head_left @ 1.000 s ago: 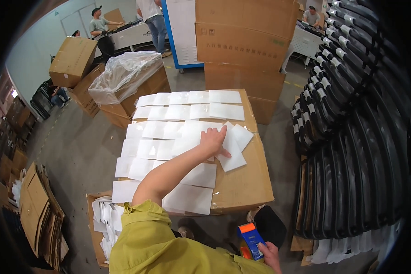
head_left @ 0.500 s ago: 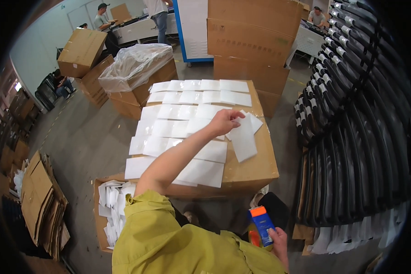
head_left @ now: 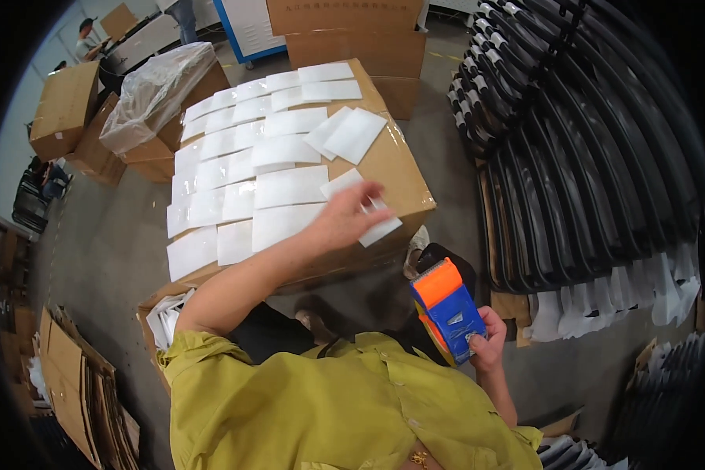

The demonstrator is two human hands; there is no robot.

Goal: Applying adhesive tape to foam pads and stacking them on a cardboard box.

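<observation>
My left hand (head_left: 343, 218) is over a white, thin, foam-like sheet (head_left: 382, 229) near the front right of a large cardboard box (head_left: 403, 176). Its fingers look curved and apart, slightly smeared by motion, and partly cover the sheet. My right hand (head_left: 487, 341) grips a blue and orange tape dispenser (head_left: 450, 309), held low beside the box with its orange end pointing up and away. Overlapping rows of similar white sheets (head_left: 290, 186) cover much of the box top, several with shiny clear strips. Two loose sheets (head_left: 356, 135) lie askew at the right.
A carton holding white sheets (head_left: 164, 321) stands by my left arm. Racked black curved parts (head_left: 572, 188) rise on the right. Flattened cardboard (head_left: 66, 376) leans at lower left. Beyond stand a plastic-covered carton (head_left: 160, 98) and stacked boxes (head_left: 352, 47). A person (head_left: 88, 43) works farther back.
My left hand has come nearer with a sheet, from the right side of the box top toward its front edge. The tape dispenser is raised higher. The whole view has shifted.
</observation>
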